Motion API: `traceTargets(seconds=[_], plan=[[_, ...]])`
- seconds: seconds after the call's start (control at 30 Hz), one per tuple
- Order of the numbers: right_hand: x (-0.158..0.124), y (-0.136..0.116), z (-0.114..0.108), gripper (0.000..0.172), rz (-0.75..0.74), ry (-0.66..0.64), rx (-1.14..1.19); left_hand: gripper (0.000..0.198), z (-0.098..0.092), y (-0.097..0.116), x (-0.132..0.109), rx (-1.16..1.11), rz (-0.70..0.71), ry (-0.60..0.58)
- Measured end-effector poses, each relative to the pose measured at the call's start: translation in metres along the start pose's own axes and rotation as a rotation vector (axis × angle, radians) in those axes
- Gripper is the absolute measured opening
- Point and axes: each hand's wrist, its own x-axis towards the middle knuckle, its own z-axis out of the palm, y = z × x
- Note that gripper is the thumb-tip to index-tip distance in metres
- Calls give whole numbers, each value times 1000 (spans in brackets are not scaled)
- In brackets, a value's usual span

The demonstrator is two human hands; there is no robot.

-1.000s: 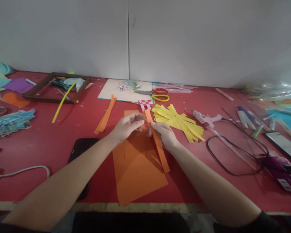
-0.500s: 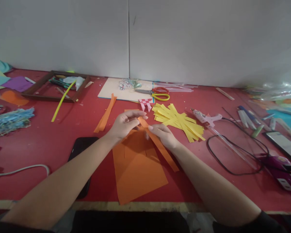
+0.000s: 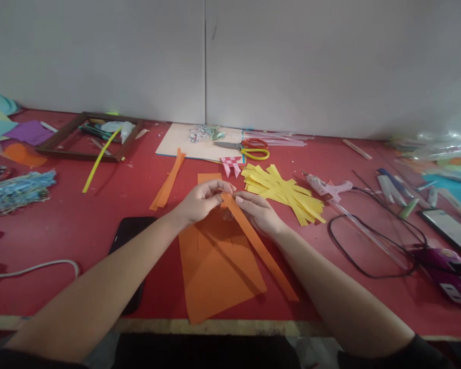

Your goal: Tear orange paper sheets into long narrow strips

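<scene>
An orange paper strip (image 3: 259,247) slants from between my fingers down toward the table's front edge at the right. My left hand (image 3: 204,201) pinches its upper end between thumb and fingers. Beside it, my right hand (image 3: 259,212) grips the same strip near the top, thumb lying along it. Under both hands lies an orange paper sheet (image 3: 217,277), partly covered by them. To the left, more orange strips (image 3: 168,182) lie in a narrow bundle. A pile of yellow paper strips (image 3: 284,192) rests just right of my right hand.
Behind the hands are scissors (image 3: 255,148), a pink-and-white woven paper piece (image 3: 231,165) and a pale board (image 3: 172,141). A glue gun (image 3: 328,187) with a looping black cord lies right. A black phone (image 3: 128,236) sits under my left forearm; a brown frame (image 3: 63,138) stands farther left.
The strip's upper end has shifted slightly toward me, and its free end hangs lower and farther right. Both hands stay close together over the orange sheet.
</scene>
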Motion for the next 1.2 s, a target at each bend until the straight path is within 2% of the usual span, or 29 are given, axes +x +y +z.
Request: traceTargets(seconds=[0.1,0.27,0.43,0.57,0.67,0.77,0.9,1.07,1.2], plan=[[0,0,1,36,-20,52,-4,20,0,0,0,0,-1,-10],[1,-5,3,36,-50,21,-25,17,-2,-3,0,-3,8,-6],[4,-8,1,42,-81,67,-33,17,-3,-4,-1,44,20,15],[6,-9,-1,40,11,107,20,26,0,0,-1,-10,-49,86],[5,-9,0,36,49,135,93,24,4,5,-1,-116,-160,124],[5,-7,-1,36,39,143,108,20,5,8,1,-254,-250,113],[6,-6,-2,42,8,158,81,15,3,9,2,-323,-260,169],[6,-8,-2,44,1,153,74,22,0,5,0,-219,-335,82],[5,-8,0,42,24,161,100,30,0,2,-3,-165,-333,50]])
